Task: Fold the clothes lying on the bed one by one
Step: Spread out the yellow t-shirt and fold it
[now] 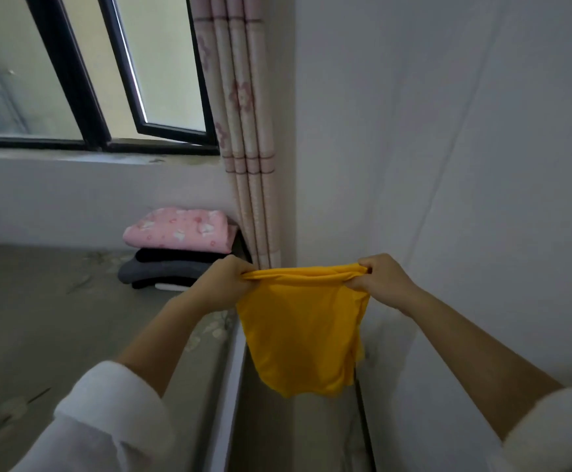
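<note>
A yellow garment (303, 335) hangs in the air beyond the bed's right edge, doubled over and stretched along its top edge. My left hand (225, 282) grips its top left corner and my right hand (381, 279) grips its top right corner, both fists closed on the fabric. On the far corner of the bed (39, 318) sits a stack of folded clothes: a pink flowered piece (179, 229) on top, with black and grey pieces (165, 267) beneath it.
A floral curtain (243, 148) hangs in the room corner just behind the garment. A black-framed window (90, 80) stands partly open above the sill at left. A plain white wall (465, 165) fills the right side, with a narrow gap between it and the bed.
</note>
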